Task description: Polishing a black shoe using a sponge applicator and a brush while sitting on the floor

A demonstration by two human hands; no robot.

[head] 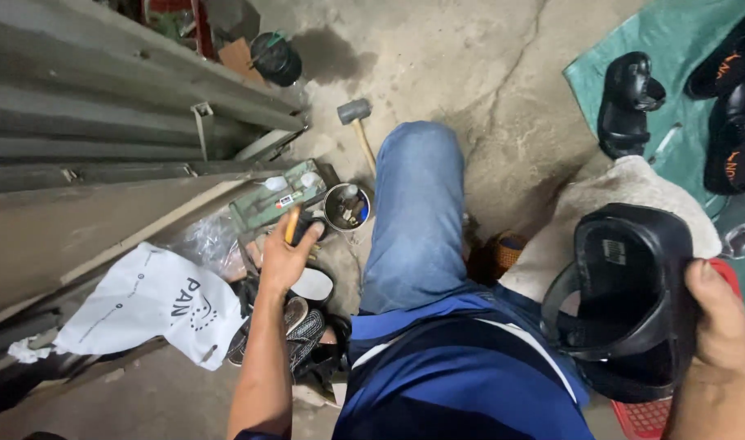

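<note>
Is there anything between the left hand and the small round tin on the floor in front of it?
Nothing visible stands between them. The left hand holds an orange-handled tool, and the tin sits just beyond it, beside the knee. The right hand holds a black sandal.

Bare concrete floor (pixel 470 57) lies open beyond the knee, while a hammer (pixel 356 118), a small tin (pixel 346 207) and metal shutters (pixel 103 122) crowd the left side.
</note>
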